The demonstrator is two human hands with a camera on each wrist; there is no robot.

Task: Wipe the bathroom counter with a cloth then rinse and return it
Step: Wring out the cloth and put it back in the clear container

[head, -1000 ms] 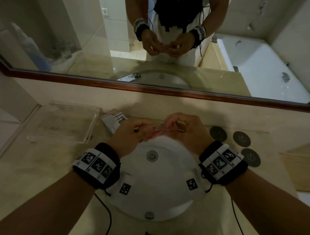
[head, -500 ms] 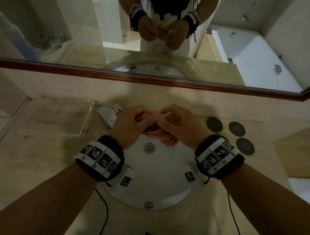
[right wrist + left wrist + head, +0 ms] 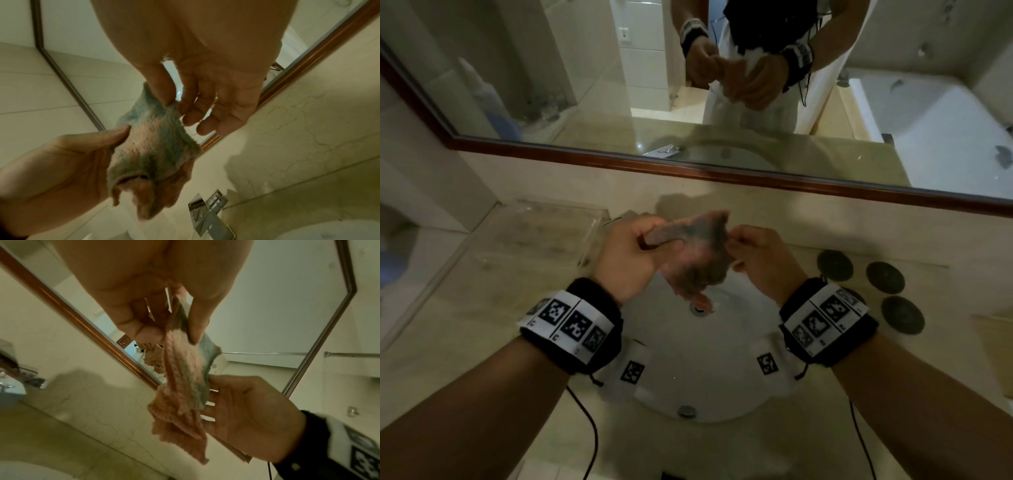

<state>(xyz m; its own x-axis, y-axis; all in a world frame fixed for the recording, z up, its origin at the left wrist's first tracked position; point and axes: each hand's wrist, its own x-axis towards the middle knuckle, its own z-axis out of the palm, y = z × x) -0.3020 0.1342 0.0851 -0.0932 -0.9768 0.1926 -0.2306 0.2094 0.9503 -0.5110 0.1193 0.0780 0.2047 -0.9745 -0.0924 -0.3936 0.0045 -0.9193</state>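
Observation:
A small pink cloth [image 3: 697,253] stained blue-grey hangs spread between both hands above the white basin [image 3: 705,383]. My left hand [image 3: 631,255] pinches its left top edge between thumb and curled fingers, plain in the left wrist view on the cloth [image 3: 185,386]. My right hand [image 3: 755,255] pinches the right top corner with thumb and forefinger, its other fingers loose; the right wrist view shows the cloth [image 3: 152,146] from below. The lower end dangles over the drain [image 3: 700,308]. The beige marble counter [image 3: 482,308] surrounds the basin.
A chrome faucet [image 3: 207,214] sits at the basin's back left, mostly hidden behind my left hand in the head view. A clear acrylic tray [image 3: 534,236] stands on the left. Three dark round discs [image 3: 885,277] lie on the right. The mirror [image 3: 722,85] runs along the wall behind.
The cloth was bunched tightly between both hands low over the basin; now the hands have risen and drawn apart, and the cloth hangs unfolded between them.

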